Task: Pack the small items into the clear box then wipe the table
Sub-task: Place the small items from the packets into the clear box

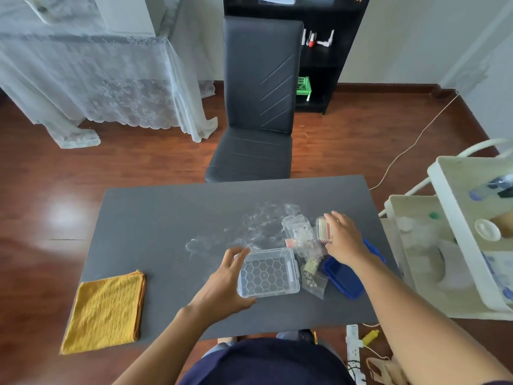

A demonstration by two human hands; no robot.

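The clear box [268,273] sits open and empty on the grey table [166,223], its honeycomb floor showing. My left hand [226,284] holds its left side, fingers around the rim. My right hand [342,238] rests over a small cream and red tin [323,230], fingers spread on it. Beside the tin lie clear packets [298,232] and a small plastic bag [313,279] of pale bits. The box's blue lid [344,276] lies under my right wrist. A folded yellow cloth [107,311] is at the front left. White smears [249,229] mark the table's middle.
A black chair [258,107] stands at the table's far edge. A white cart [455,237] with tubs and bottles is close on the right. A power strip [354,348] and cables lie on the floor by my right side.
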